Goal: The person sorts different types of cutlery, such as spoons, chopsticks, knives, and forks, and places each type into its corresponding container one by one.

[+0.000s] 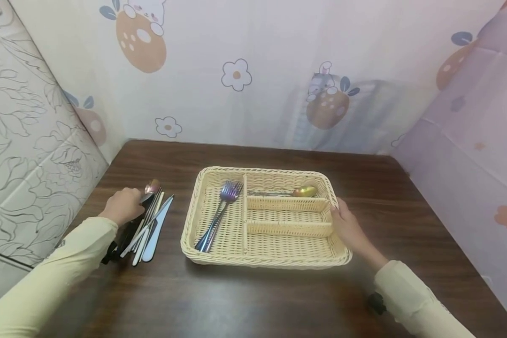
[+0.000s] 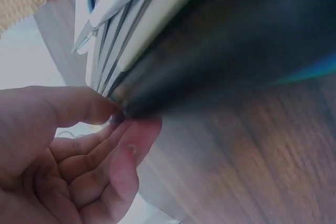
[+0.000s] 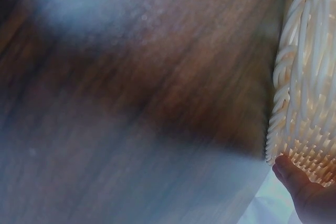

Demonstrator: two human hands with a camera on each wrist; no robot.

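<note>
The left hand pinches a dark utensil, probably stiff, slick, best held mid-handle. The right hand grips the wicker tray.

The head view is softly bright — pale glare toward the surface's near edge, grey shadows on the cloth above its far edge, rightward. Both wrist views are dimmer; the surface blurs there — in the left, a dark foreground shape smears too.
</note>
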